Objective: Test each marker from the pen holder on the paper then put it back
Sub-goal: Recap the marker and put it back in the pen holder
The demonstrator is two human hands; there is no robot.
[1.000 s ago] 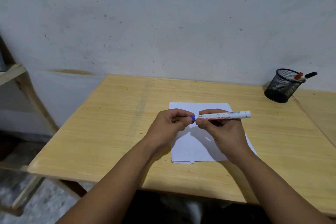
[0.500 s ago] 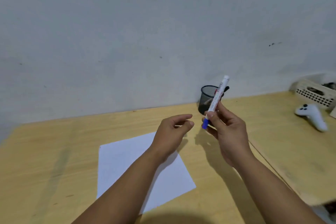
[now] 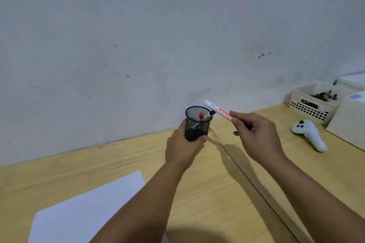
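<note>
A black mesh pen holder (image 3: 197, 124) stands near the wall at the back of the wooden table (image 3: 227, 193). My left hand (image 3: 183, 150) wraps around its lower part. Inside it I see a red-capped marker (image 3: 201, 116) and a black-capped marker (image 3: 212, 112). My right hand (image 3: 256, 138) grips a white marker (image 3: 218, 109) with red print. The marker lies slanted, its white end just above the holder's right rim. Its cap end is hidden in my fingers. A white sheet of paper (image 3: 85, 211) lies at the lower left.
A white game controller (image 3: 310, 134) lies on the table to the right. Behind it stand a white slotted basket (image 3: 310, 104) with dark bits inside and a white box (image 3: 349, 124). A seam (image 3: 246, 179) between two tabletops runs diagonally under my right arm.
My left hand went from open in the air to gripping the pen holder. My right hand carried the marker to the holder and tilted it over the rim. My view swung right.
</note>
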